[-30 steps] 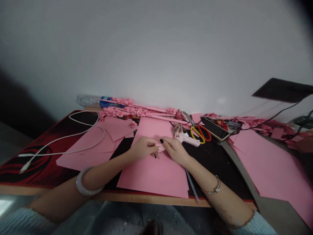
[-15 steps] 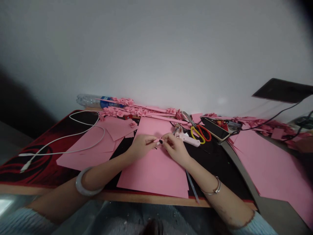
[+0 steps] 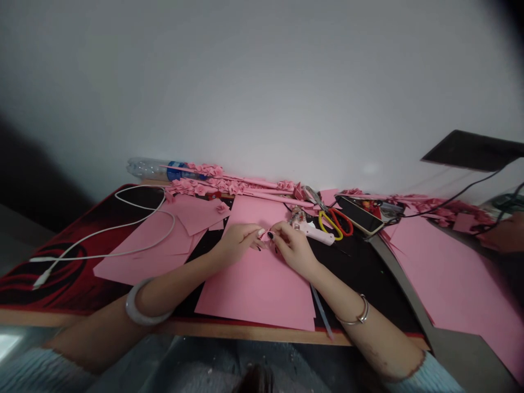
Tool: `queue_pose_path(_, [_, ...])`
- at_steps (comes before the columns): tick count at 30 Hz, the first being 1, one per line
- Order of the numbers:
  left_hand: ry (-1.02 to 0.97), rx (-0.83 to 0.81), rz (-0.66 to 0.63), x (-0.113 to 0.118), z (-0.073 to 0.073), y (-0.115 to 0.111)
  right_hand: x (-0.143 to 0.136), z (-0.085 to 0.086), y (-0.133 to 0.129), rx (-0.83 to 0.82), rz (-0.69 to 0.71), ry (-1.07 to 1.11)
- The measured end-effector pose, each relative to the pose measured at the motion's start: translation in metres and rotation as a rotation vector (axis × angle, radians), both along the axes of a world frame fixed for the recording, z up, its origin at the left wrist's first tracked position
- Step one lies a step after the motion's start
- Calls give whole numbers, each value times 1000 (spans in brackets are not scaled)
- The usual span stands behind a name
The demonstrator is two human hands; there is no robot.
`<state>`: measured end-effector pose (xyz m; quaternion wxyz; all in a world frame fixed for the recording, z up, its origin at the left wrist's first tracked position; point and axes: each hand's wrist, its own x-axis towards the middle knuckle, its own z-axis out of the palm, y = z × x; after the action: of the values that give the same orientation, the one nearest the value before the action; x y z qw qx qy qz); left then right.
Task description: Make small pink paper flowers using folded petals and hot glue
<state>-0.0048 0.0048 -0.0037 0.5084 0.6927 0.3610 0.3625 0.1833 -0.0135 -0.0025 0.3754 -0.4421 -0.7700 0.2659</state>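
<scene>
Between my hands is a small piece of pink paper (image 3: pixel 266 237), its shape mostly covered by my fingers. My left hand (image 3: pixel 238 244) pinches it from the left, thumb and index finger together. From the other side my right hand (image 3: pixel 292 245) pinches it too, a dark-nailed thumb in front. Both hands hover over a stack of large pink paper sheets (image 3: pixel 256 295) in the middle of the table. Just right of my right hand lie a white glue gun (image 3: pixel 317 234) and scissors with yellow and red handles (image 3: pixel 341 222).
Paper flower stems (image 3: pixel 245 188) lie along the wall beside a plastic bottle (image 3: pixel 149 168). A white cable (image 3: pixel 110 255) loops over pink sheets (image 3: pixel 147 245) at left. A phone (image 3: pixel 362 215) lies behind the scissors. More sheets (image 3: pixel 454 278) are at right, near another person's hand (image 3: pixel 510 232).
My fingers have shifted slightly around the small paper, and my left fingertips have turned and drawn a little apart from the right. Another person's hand shows more at the right edge.
</scene>
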Motion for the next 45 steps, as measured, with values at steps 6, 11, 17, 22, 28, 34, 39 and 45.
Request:
queue_pose_path(6, [15, -4, 3, 0, 0, 0, 0, 1, 0, -6, -17, 14])
queue_pose_path(11, [18, -4, 19, 1, 0, 1, -1, 1, 0, -31, -14, 43])
queue_pose_path(17, [56, 103, 4, -1, -3, 1, 0, 0, 1, -20, -9, 32])
queue_pose_path(22, [92, 113, 53, -1, -1, 0, 0, -2, 3, -58, -9, 41])
queue_pose_path(28, [57, 47, 51, 0, 0, -1, 0, -3, 4, -121, 3, 71])
queue_pose_path(34, [-40, 8, 10, 1, -7, 0, -1, -1, 1, -129, 49, 60])
queue_pose_path(39, [-69, 65, -13, 1, -8, 0, -2, -3, 2, -154, 75, 77])
queue_pose_path(45, [34, 175, 25, -1, -5, 3, 0, -5, 4, -186, 46, 87])
